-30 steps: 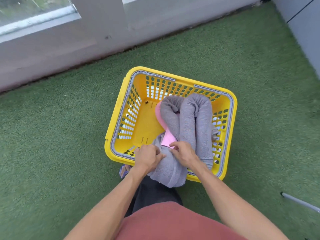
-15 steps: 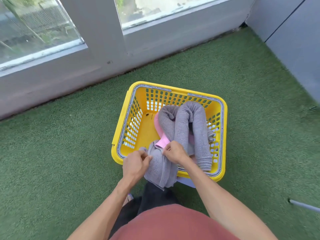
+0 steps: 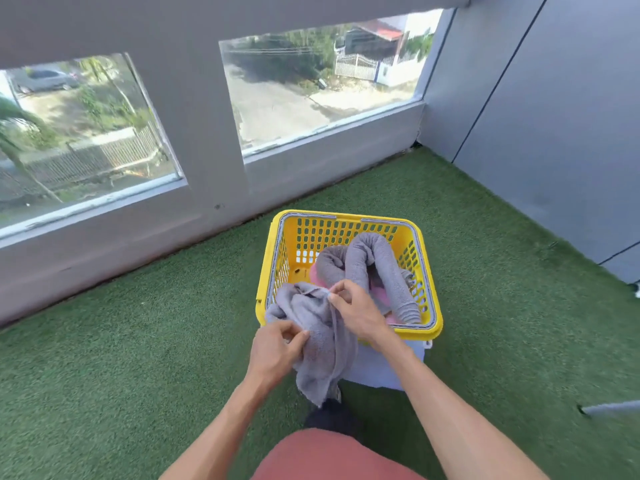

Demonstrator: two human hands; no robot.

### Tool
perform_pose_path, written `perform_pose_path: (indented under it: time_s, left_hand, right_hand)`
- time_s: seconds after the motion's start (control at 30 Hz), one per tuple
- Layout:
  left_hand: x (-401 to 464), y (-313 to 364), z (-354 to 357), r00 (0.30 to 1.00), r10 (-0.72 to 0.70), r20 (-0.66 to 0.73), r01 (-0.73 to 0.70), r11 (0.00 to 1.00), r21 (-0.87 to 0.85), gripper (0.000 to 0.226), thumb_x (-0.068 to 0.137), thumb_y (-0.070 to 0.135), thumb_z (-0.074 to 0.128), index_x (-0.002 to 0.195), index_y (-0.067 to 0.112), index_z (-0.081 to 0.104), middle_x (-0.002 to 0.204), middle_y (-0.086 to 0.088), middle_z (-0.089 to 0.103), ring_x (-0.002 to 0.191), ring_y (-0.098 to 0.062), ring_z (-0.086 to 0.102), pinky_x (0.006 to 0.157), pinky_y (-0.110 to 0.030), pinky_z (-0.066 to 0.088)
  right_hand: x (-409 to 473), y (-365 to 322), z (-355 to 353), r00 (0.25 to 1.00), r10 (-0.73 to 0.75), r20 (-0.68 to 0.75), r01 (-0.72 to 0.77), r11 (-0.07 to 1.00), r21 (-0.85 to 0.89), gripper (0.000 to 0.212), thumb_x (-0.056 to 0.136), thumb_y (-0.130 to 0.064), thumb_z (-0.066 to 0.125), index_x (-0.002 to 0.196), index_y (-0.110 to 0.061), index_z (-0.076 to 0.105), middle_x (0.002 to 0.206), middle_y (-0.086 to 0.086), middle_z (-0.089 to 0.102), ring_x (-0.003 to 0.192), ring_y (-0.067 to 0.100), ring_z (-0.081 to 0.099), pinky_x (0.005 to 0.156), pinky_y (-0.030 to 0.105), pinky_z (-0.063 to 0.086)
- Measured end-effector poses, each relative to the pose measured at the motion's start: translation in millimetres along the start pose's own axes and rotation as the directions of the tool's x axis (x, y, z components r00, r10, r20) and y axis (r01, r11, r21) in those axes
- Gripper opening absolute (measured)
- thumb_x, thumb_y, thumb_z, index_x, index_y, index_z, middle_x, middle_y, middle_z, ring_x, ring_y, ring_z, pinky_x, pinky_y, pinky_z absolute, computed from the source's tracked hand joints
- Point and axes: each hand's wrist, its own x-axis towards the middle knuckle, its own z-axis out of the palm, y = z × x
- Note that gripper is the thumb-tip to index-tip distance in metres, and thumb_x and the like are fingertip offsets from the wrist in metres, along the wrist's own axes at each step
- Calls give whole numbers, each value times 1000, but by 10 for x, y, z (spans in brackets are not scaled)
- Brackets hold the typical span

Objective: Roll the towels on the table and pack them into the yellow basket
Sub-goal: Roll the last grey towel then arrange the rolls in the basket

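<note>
- Yellow basket (image 3: pixel 349 223), slotted plastic walls, grey strip round the rim; sits on a low white block (image 3: pixel 381 370) on green artificial turf (image 3: pixel 138 341), near the grey wall with two windows (image 3: pixel 311 81).
- Inside the basket: long grey rolled towel (image 3: pixel 377 261) bent into an arch, top against the far wall, right leg running down to the near right corner. Pink towel (image 3: pixel 375 292) underneath, mostly covered.
- Loose grey towel (image 3: pixel 318 327), crumpled, not rolled; draped over the basket's near-left rim, lower end hanging outside past the white block.
- Left hand (image 3: pixel 273 351): thumb and fingers pinched on a fold of the loose grey towel, outside the basket, just below the rim.
- Right hand (image 3: pixel 356 310): fingertips pinching that towel's upper edge, above the basket's near side, touching the rolled towel's left leg or just beside it; cannot tell which.
- Hands close together, both clamped on the same cloth, right one higher and further out.
- Person wears a reddish top (image 3: pixel 332 459), dark trousers (image 3: pixel 332 417) below.
- Grey panel wall (image 3: pixel 571 133) on the right; thin grey bar (image 3: pixel 613 408) lying on the turf at the right edge.
</note>
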Motion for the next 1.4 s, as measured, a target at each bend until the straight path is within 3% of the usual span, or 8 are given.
perform_pose_path:
  time_s: [0.17, 0.27, 0.37, 0.47, 0.67, 0.9, 1.13, 1.4]
  left_hand:
    - [-442, 210, -74, 968, 212, 135, -208, 977, -48, 13, 83, 27, 70, 71, 21, 70, 69, 13, 69, 69, 1, 63, 67, -20, 46]
    - [-486, 532, -113, 914, 404, 36, -403, 915, -32, 16, 86, 37, 67, 98, 28, 64, 92, 18, 62, 81, 2, 59, 72, -18, 47]
    - [-477, 1071, -73, 790, 613, 12, -612, 790, -28, 41, 83, 44, 68, 121, 31, 57, 112, 16, 52, 96, -1, 54, 82, -15, 44]
    - [-562, 1685, 145, 649, 756, 91, -755, 654, -51, 34, 83, 39, 70, 115, 29, 64, 105, 17, 58, 95, -1, 56, 84, -15, 42]
    - [-909, 2585, 800, 605, 783, 144, -735, 619, -277, 10, 85, 20, 70, 78, 17, 64, 68, 9, 65, 66, -6, 61, 63, -25, 49]
    - [-1328, 3435, 1691, 543, 826, 153, -741, 557, -376, 11, 92, 19, 60, 82, 14, 57, 70, 10, 59, 64, 1, 54, 61, -7, 38]
    - [-1355, 4379, 2565, 531, 816, 226, -705, 574, -416, 16, 92, 24, 59, 83, 11, 59, 71, 4, 62, 60, -3, 52, 59, -12, 39]
    - [-916, 5217, 3202, 590, 783, 197, -680, 613, -402, 17, 92, 27, 59, 87, 10, 60, 76, 2, 63, 60, -9, 52, 58, -21, 40]
  right_hand:
    - [-729, -310, -331, 976, -121, -182, 132, 990, 49, 9, 96, -22, 53, 96, -14, 56, 70, -5, 52, 61, 3, 44, 60, 21, 35]
    - [-1173, -488, -697, 945, -200, -258, 211, 977, 16, 9, 97, -19, 52, 97, -11, 56, 51, -15, 41, 45, 3, 30, 47, 16, 25]
    - [-1619, -611, -1112, 910, -263, -319, 262, 964, -48, 6, 96, -19, 54, 95, -13, 56, 43, -13, 33, 43, 5, 21, 44, 18, 19]
    - [-2012, -654, -1515, 887, -295, -355, 271, 955, -119, 6, 97, -22, 54, 93, -17, 55, 45, -12, 33, 45, 8, 20, 44, 18, 19]
    - [-2721, -427, -2328, 843, -243, -480, 120, 954, -274, 11, 95, -27, 56, 89, -18, 56, 56, 2, 42, 49, 11, 27, 49, 21, 25]
    - [-3344, 177, -3110, 788, -117, -605, -34, 972, -231, 14, 92, -32, 61, 86, -19, 60, 56, 1, 49, 50, 9, 35, 51, 21, 29]
    - [-3793, 1130, -4079, 801, 91, -592, -172, 982, -81, 19, 91, -36, 62, 86, -18, 67, 86, -3, 74, 82, 11, 69, 81, 34, 51]
    - [-4101, 1931, -4993, 758, 225, -613, -266, 964, 26, 32, 90, -39, 63, 67, -18, 57, 60, -11, 59, 55, 4, 50, 57, 19, 37]
